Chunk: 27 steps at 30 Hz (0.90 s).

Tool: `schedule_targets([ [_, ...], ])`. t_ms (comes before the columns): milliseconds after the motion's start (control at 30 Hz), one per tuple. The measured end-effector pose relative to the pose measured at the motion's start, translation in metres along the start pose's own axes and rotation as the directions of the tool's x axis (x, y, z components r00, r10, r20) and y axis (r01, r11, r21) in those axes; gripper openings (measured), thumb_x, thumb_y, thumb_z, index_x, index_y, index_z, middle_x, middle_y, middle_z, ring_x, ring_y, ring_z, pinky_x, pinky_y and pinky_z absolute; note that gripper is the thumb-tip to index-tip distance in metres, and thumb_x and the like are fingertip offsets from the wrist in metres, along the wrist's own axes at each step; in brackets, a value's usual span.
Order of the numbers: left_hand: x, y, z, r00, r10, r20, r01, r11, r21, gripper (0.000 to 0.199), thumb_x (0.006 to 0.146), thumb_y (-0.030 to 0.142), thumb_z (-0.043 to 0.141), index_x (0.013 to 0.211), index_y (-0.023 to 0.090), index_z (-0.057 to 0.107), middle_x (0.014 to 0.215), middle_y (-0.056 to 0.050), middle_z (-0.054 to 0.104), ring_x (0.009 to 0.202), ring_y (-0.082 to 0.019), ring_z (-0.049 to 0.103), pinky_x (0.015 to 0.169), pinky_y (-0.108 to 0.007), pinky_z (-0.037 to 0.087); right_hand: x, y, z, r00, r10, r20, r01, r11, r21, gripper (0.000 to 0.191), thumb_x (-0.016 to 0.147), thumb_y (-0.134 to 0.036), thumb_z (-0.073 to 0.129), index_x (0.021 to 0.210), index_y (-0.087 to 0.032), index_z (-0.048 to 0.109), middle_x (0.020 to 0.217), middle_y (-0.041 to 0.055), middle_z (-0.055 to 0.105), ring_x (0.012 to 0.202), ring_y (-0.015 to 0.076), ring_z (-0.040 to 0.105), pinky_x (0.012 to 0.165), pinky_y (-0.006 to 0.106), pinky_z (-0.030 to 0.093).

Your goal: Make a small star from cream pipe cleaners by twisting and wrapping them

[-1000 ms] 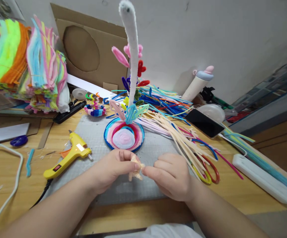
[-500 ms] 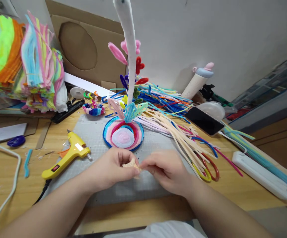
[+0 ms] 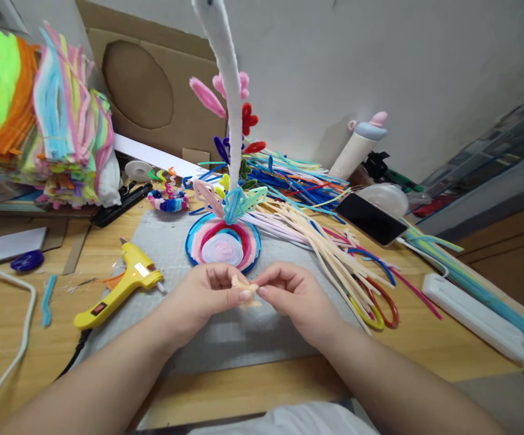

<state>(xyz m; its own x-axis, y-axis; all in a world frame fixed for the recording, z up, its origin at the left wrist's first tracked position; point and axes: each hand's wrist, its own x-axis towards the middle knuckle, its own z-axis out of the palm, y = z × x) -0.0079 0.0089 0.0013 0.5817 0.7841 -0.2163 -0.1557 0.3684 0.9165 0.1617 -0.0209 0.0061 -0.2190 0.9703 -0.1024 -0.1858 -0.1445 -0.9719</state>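
Note:
My left hand (image 3: 205,299) pinches a small cream fuzzy piece (image 3: 246,290) between thumb and fingers. The fingertips of my right hand (image 3: 296,299) are closed on the right end of the same piece. Both hands are above the grey cutting mat (image 3: 230,347). Just beyond them lies a round coiled base (image 3: 192,238) in blue, pink and white. Behind it rises a white fuzzy stem (image 3: 233,121), with pink, red and purple flower shapes beside it and pastel leaf shapes low down.
A yellow glue gun (image 3: 128,278) lies left of my hands. Cream pipe cleaners (image 3: 320,241) spread to the right, near a black phone (image 3: 370,219) and a white power strip (image 3: 474,317). Bundled colourful strips (image 3: 63,115) stand at the back left, beside cardboard (image 3: 189,90).
My right hand has turned, and its fingertips have come up against the cream piece, which now shows more between both hands. The view has shifted slightly.

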Motion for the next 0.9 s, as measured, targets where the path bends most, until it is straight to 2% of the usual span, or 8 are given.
schedule_targets([
  [67, 0.000, -0.001, 0.002, 0.999, 0.028, -0.030, -0.028, 1.000, -0.002, 0.015, 0.069, 0.022, 0.071, 0.065, 0.013, 0.059, 0.064, 0.000, 0.064, 0.061, -0.010, 0.055, 0.063, -0.022, 0.042, -0.001, 0.001, 0.000, 0.999, 0.012, -0.030, -0.012, 1.000, -0.009, 0.019, 0.067, -0.031, 0.070, 0.073, -0.015, 0.060, 0.055, -0.0039, 0.055, 0.046, 0.0060, 0.041, 0.046, 0.019, 0.030],
  [133, 0.000, -0.002, 0.006, 0.994, 0.062, -0.085, -0.061, 0.998, 0.023, 0.016, 0.069, 0.022, 0.071, 0.064, 0.013, 0.059, 0.062, 0.001, 0.062, 0.060, -0.009, 0.053, 0.062, -0.021, 0.041, -0.001, 0.003, 0.000, 0.998, 0.048, -0.042, -0.048, 0.999, 0.008, 0.021, 0.069, -0.032, 0.070, 0.073, -0.015, 0.059, 0.047, -0.0076, 0.047, 0.040, 0.0036, 0.030, 0.042, 0.018, 0.022],
  [267, 0.000, -0.003, 0.014, 0.957, 0.182, -0.224, -0.149, 0.976, 0.157, 0.016, 0.068, 0.023, 0.071, 0.064, 0.015, 0.058, 0.062, 0.003, 0.057, 0.061, -0.009, 0.050, 0.061, -0.021, 0.040, -0.001, 0.010, 0.001, 0.990, 0.113, -0.087, -0.105, 0.990, 0.094, 0.027, 0.066, -0.035, 0.073, 0.071, -0.015, 0.055, 0.042, -0.0111, 0.036, 0.038, 0.0026, 0.020, 0.038, 0.019, 0.011],
  [367, 0.001, -0.005, 0.015, 0.948, 0.239, -0.211, -0.190, 0.955, 0.228, 0.015, 0.069, 0.024, 0.069, 0.065, 0.016, 0.057, 0.063, 0.003, 0.055, 0.063, -0.011, 0.050, 0.062, -0.022, 0.041, 0.001, 0.016, 0.002, 0.981, 0.160, -0.108, -0.142, 0.977, 0.162, 0.026, 0.067, -0.035, 0.072, 0.072, -0.016, 0.056, 0.041, -0.0118, 0.033, 0.037, 0.0029, 0.017, 0.038, 0.020, 0.009],
  [467, 0.002, -0.004, 0.013, 0.958, 0.228, -0.173, -0.159, 0.926, 0.341, 0.011, 0.070, 0.026, 0.067, 0.069, 0.016, 0.061, 0.066, 0.001, 0.058, 0.066, -0.013, 0.052, 0.064, -0.024, 0.042, 0.002, 0.018, 0.003, 0.974, 0.168, -0.152, -0.146, 0.978, 0.147, 0.024, 0.065, -0.033, 0.073, 0.070, -0.015, 0.058, 0.041, -0.0113, 0.033, 0.038, 0.0030, 0.019, 0.038, 0.020, 0.010],
  [633, -0.001, 0.005, 0.013, 0.937, 0.273, -0.218, -0.087, 0.787, 0.611, 0.016, 0.069, 0.026, 0.067, 0.082, 0.018, 0.070, 0.071, -0.001, 0.067, 0.065, -0.015, 0.056, 0.064, -0.025, 0.043, 0.004, 0.016, 0.003, 0.965, 0.211, -0.155, -0.199, 0.976, 0.085, 0.025, 0.062, -0.033, 0.074, 0.069, -0.015, 0.058, 0.045, -0.0090, 0.041, 0.039, 0.0030, 0.023, 0.039, 0.021, 0.011],
  [767, -0.002, 0.007, 0.012, 0.951, 0.217, -0.222, -0.032, 0.780, 0.624, 0.016, 0.070, 0.029, 0.066, 0.078, 0.017, 0.072, 0.072, -0.004, 0.070, 0.068, -0.018, 0.059, 0.063, -0.026, 0.043, 0.007, 0.011, -0.003, 0.978, 0.206, -0.030, -0.205, 0.978, 0.041, 0.025, 0.068, -0.035, 0.068, 0.075, -0.013, 0.060, 0.043, -0.0101, 0.035, 0.038, 0.0031, 0.020, 0.039, 0.020, 0.010],
  [900, 0.000, 0.004, 0.008, 0.953, 0.150, -0.265, -0.017, 0.896, 0.444, 0.016, 0.068, 0.030, 0.069, 0.072, 0.014, 0.068, 0.071, -0.005, 0.070, 0.066, -0.017, 0.059, 0.061, -0.025, 0.043, 0.009, 0.006, -0.009, 0.972, 0.227, 0.060, -0.232, 0.966, 0.114, 0.022, 0.072, -0.034, 0.065, 0.076, -0.015, 0.054, 0.043, -0.0115, 0.033, 0.037, 0.0032, 0.020, 0.038, 0.019, 0.009],
])
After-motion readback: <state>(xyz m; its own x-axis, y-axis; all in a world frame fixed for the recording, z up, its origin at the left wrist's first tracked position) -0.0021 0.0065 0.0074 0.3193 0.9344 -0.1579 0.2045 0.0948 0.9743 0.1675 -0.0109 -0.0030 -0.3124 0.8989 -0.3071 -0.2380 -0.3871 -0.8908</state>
